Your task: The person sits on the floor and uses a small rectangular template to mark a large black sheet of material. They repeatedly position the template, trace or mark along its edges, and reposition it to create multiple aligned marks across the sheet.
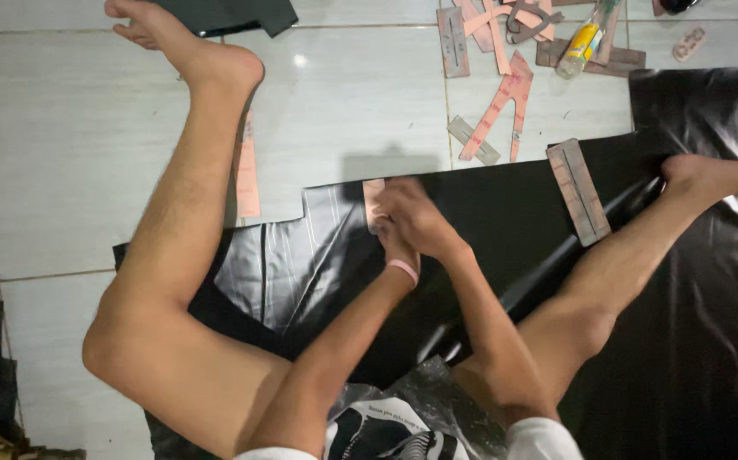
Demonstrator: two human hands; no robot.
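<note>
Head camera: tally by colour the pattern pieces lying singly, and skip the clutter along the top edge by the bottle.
Pink pieces: 3 (long strip, forked piece, small piece at the black sheet's edge)
Brown or grey strips: 2 (brown board, grey strip)
Total: 5

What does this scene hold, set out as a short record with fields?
Setting: a person sits on a tiled floor, legs spread.
Sheet: a black sheet lies across the floor between the legs.
Left hand: left hand, with a pink wristband, rests on the sheet beside a small pink template.
Right hand: right hand presses at the template, partly covering it.
Nearby: a grey strip lies on the sheet; more pink templates and a yellow bottle lie on the floor beyond.
</note>
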